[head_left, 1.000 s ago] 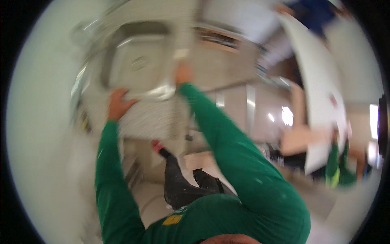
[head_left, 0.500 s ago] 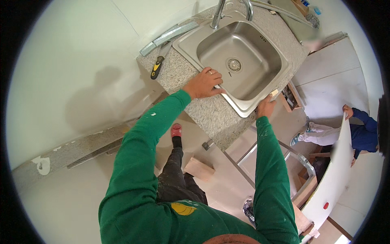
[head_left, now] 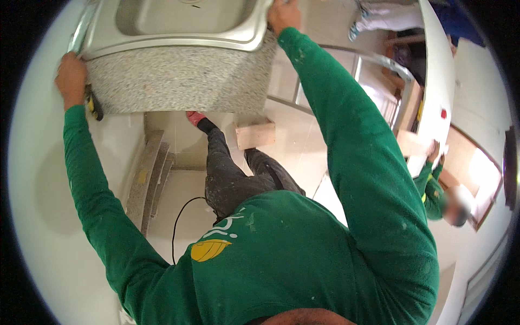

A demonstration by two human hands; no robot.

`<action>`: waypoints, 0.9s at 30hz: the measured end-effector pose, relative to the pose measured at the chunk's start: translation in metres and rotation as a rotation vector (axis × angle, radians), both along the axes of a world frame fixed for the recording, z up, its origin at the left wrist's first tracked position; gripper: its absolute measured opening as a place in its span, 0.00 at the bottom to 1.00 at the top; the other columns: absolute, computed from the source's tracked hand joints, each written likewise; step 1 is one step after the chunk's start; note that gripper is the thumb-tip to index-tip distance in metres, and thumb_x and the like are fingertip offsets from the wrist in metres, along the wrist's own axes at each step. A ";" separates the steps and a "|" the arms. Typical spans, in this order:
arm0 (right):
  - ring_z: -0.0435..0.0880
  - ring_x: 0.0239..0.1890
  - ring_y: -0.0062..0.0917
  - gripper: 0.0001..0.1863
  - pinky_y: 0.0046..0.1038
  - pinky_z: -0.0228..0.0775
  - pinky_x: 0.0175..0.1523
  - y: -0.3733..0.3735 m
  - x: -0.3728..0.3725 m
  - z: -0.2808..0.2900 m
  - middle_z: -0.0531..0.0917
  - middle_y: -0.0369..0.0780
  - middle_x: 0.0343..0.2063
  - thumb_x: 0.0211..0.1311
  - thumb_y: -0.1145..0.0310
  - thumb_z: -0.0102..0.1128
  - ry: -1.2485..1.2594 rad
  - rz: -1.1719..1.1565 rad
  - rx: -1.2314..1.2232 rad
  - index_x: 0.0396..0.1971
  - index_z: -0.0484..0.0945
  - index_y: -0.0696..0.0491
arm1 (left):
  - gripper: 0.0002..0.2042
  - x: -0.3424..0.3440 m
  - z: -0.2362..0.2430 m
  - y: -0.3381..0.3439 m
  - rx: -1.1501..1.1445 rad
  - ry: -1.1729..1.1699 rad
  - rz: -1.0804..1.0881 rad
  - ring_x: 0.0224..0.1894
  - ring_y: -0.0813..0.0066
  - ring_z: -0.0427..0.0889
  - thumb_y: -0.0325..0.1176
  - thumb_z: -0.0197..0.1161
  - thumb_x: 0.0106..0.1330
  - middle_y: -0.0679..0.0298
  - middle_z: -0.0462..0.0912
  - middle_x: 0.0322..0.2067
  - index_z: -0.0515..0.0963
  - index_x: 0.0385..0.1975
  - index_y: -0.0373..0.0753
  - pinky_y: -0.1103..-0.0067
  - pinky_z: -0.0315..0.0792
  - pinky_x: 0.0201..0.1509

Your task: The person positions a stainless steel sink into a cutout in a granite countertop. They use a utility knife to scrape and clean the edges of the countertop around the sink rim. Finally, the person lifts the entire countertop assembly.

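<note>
A steel sink (head_left: 179, 46), set in a speckled granite countertop (head_left: 179, 81), is cut off by the top edge. My left hand (head_left: 71, 78) is at the counter's left side, its curled fingers against the end of a shiny metal profile (head_left: 82, 27). Just right of that wrist hangs the black-and-yellow handle of a handsaw (head_left: 94, 104); its blade is hidden. At the sink's right corner, my right hand (head_left: 284, 16) is closed over the rim, some fingertips out of sight.
Stone strips (head_left: 146, 179) lean along the left wall. Beneath the counter are a wooden block (head_left: 255, 134) and a black cable (head_left: 176, 230). At right, a metal frame (head_left: 379, 62) stands beside a white panel (head_left: 440, 65). One person (head_left: 390, 16) is behind it, another (head_left: 433, 197) farther right.
My left hand has left the sink's front rim and reached the counter's left side. My right hand stays by the sink's right corner. The view has turned, moving the sink toward the top edge.
</note>
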State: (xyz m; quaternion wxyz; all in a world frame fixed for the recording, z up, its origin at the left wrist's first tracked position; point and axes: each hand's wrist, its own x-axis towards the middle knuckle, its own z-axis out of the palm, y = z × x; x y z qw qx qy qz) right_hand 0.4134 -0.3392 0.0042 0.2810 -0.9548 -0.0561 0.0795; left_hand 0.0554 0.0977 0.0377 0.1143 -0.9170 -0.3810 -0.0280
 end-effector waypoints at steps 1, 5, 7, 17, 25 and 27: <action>0.81 0.58 0.61 0.37 0.54 0.72 0.63 0.004 -0.007 0.014 0.81 0.65 0.55 0.80 0.46 0.42 0.012 0.015 0.041 0.71 0.64 0.64 | 0.15 -0.007 0.005 -0.004 -0.009 0.012 0.057 0.53 0.48 0.86 0.40 0.55 0.74 0.55 0.86 0.53 0.82 0.54 0.43 0.51 0.78 0.56; 0.82 0.54 0.63 0.38 0.56 0.72 0.61 -0.003 -0.012 0.023 0.83 0.66 0.51 0.80 0.40 0.40 0.025 -0.020 0.080 0.68 0.67 0.63 | 0.15 -0.010 -0.012 0.005 0.106 -0.081 0.013 0.53 0.50 0.87 0.41 0.55 0.75 0.57 0.86 0.55 0.83 0.53 0.44 0.53 0.78 0.57; 0.82 0.53 0.64 0.38 0.56 0.72 0.60 -0.007 -0.008 0.021 0.83 0.66 0.50 0.80 0.40 0.40 0.019 -0.037 0.062 0.66 0.68 0.62 | 0.14 -0.004 -0.007 -0.007 0.106 -0.119 -0.004 0.53 0.51 0.87 0.41 0.56 0.75 0.58 0.87 0.54 0.83 0.52 0.44 0.55 0.78 0.56; 0.81 0.53 0.66 0.37 0.57 0.71 0.60 0.005 -0.018 0.018 0.83 0.67 0.49 0.79 0.41 0.39 0.030 0.002 0.169 0.66 0.68 0.62 | 0.12 -0.053 0.052 -0.155 0.030 -0.320 -0.155 0.52 0.49 0.86 0.34 0.58 0.75 0.53 0.87 0.50 0.81 0.53 0.39 0.60 0.78 0.56; 0.82 0.56 0.62 0.38 0.54 0.71 0.62 -0.006 0.005 -0.002 0.83 0.65 0.53 0.80 0.43 0.38 0.005 0.131 0.106 0.63 0.73 0.66 | 0.09 -0.036 0.077 -0.382 -0.838 -0.397 -0.282 0.51 0.41 0.82 0.31 0.55 0.78 0.46 0.83 0.47 0.73 0.51 0.35 0.56 0.75 0.56; 0.81 0.57 0.61 0.38 0.53 0.71 0.64 -0.008 0.028 -0.015 0.83 0.64 0.54 0.80 0.43 0.38 0.083 0.278 -0.043 0.63 0.74 0.67 | 0.08 -0.031 0.071 -0.405 -0.868 -0.344 -0.313 0.48 0.40 0.82 0.32 0.56 0.78 0.46 0.83 0.44 0.72 0.49 0.36 0.53 0.75 0.51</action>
